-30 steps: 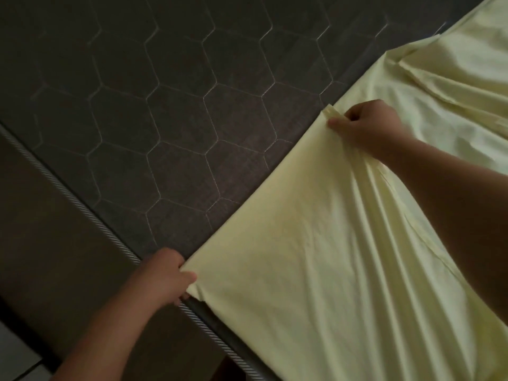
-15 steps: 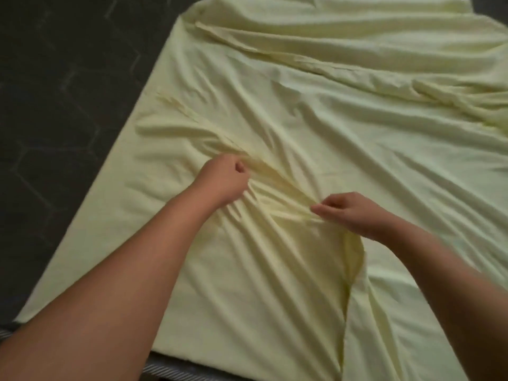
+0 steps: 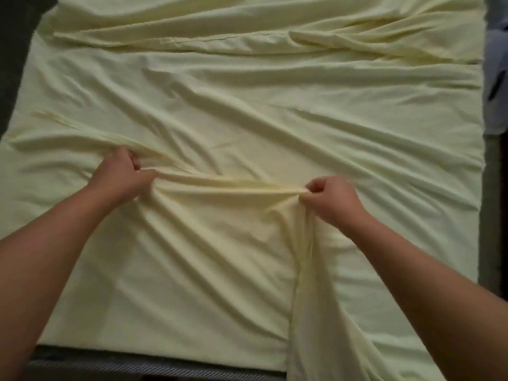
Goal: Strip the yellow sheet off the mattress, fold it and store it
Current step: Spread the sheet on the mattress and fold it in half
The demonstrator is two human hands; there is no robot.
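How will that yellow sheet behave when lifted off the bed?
Probably floppy: the yellow sheet lies in soft wrinkles and bunches into a ridge between the left hand and right hand. Likely light, since a pinch alone lifts that ridge. It may drag, as one fold hangs over the near edge of the mattress.

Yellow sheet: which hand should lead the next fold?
Probably right. The right hand pinches the yellow sheet where a flap trails toward the near edge; the left hand pinches flatter fabric, better anchoring.
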